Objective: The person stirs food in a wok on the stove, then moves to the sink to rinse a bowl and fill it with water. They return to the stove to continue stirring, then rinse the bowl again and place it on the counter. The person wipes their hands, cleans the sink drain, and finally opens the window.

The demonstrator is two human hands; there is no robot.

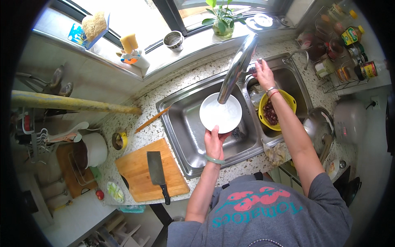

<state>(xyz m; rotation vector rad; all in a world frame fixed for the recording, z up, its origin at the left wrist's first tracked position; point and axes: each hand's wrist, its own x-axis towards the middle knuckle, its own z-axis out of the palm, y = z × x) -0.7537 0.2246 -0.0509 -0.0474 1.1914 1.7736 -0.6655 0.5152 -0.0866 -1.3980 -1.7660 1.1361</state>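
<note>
My left hand (214, 145) grips the near rim of a white bowl (212, 110), which it holds over the left basin of the steel sink (181, 123). The spout of a chrome faucet (236, 68) ends right above the bowl. At the faucet's right side, the fingers of my right hand (264, 75) close on its handle (250, 71). Under my right forearm, a yellow colander (291, 99) stands in the right basin. Dark red pieces of food (270, 113) lie in it; my arm hides part of them.
Left of the sink, a cleaver (155, 168) lies on a wooden cutting board (129, 164). A wooden stick (151, 120) rests against the sink's left rim. A pot lid (316, 127) leans at the right. Bottles and jars (349, 36) fill a corner rack; a plant (223, 26) stands on the windowsill.
</note>
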